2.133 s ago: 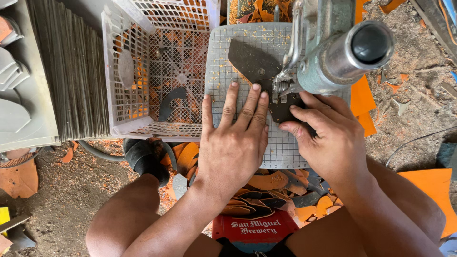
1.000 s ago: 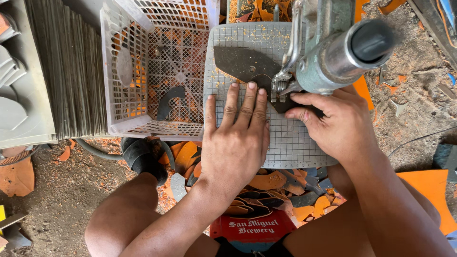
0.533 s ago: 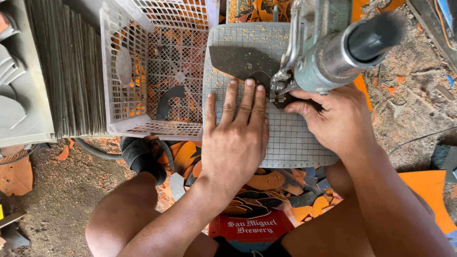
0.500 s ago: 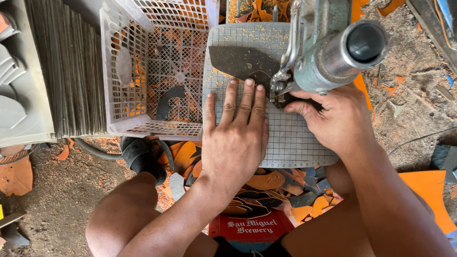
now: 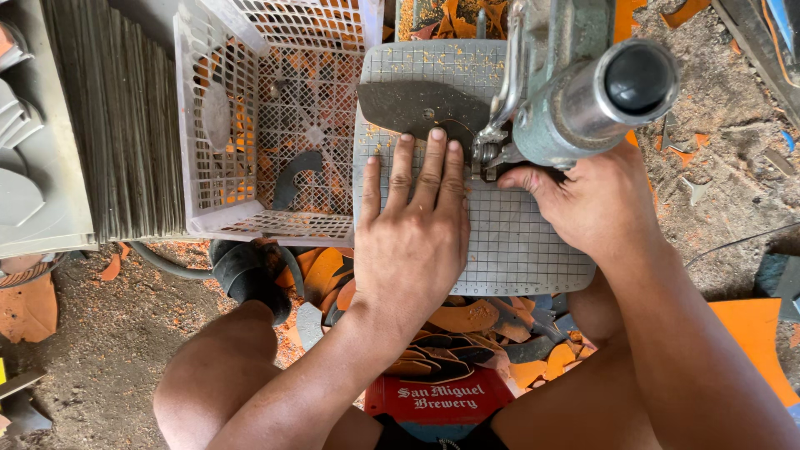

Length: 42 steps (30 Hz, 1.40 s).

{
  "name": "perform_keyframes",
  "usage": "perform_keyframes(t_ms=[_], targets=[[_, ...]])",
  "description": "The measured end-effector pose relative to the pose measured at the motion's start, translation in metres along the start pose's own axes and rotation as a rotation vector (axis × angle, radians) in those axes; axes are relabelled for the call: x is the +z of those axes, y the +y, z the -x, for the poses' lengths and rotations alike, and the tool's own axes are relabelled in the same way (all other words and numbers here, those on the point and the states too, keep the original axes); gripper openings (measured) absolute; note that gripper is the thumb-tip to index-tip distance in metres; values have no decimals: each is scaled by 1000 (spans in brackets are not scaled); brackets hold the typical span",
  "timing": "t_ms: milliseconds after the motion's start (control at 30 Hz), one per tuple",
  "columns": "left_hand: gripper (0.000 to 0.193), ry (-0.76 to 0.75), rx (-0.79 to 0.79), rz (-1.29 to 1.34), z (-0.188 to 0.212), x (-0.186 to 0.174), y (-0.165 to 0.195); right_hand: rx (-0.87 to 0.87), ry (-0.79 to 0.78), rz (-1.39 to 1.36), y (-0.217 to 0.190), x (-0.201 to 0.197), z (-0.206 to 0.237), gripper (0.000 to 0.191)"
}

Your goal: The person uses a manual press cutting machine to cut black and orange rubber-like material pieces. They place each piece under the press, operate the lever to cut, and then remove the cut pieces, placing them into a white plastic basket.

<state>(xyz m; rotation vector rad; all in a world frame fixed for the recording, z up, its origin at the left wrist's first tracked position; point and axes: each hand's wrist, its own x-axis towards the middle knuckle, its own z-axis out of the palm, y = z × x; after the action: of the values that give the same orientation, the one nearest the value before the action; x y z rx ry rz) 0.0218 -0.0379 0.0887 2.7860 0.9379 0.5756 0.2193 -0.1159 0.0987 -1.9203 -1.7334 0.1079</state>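
A dark grey sheet piece (image 5: 417, 107) with a rounded outline lies on the gridded work plate (image 5: 517, 250), its right end under the head of a grey-green metal machine (image 5: 583, 92). My left hand (image 5: 412, 242) lies flat on the plate, fingers together, fingertips pressing on the piece's near edge. My right hand (image 5: 596, 200) sits just right of it under the machine's cylinder. Its curled fingers touch the small metal foot (image 5: 483, 158). The machine hides whether they hold the piece.
A white plastic crate (image 5: 250, 125) stands left of the plate with a dark curved offcut (image 5: 296, 175) inside. Further left is a stack of grey sheets (image 5: 117, 125). Orange and dark scraps (image 5: 467, 329) lie below the plate, above a red crate (image 5: 437, 400). My knees flank them.
The dark piece has slid away from me and to the left under the machine head. My left fingers followed it forward, and my right hand moved up closer to the foot.
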Motion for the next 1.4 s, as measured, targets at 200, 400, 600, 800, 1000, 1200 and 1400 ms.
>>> perform_keyframes(t_ms=[200,400,600,800,1000,1200,1400], targets=[[45,8,-8,2,-3,0,0,48,-26,-2,2,1,-1,19],[48,-15,-5,-21,-7,1,-1,43,-22,-14,5,2,-3,18],[48,-23,-15,-37,-8,2,-1,-35,34,-24,4,1,-6,24],[47,-29,-23,-31,-8,4,-2,61,-81,4,14,1,-4,16],[46,-41,22,-48,-15,-8,-6,84,-66,254,40,9,-2,25],[57,149,-81,-3,-57,-13,-50,-124,-20,164,36,19,-25,16],[43,-115,-431,205,-60,-22,-118,-76,138,5,22,-1,-34,24]])
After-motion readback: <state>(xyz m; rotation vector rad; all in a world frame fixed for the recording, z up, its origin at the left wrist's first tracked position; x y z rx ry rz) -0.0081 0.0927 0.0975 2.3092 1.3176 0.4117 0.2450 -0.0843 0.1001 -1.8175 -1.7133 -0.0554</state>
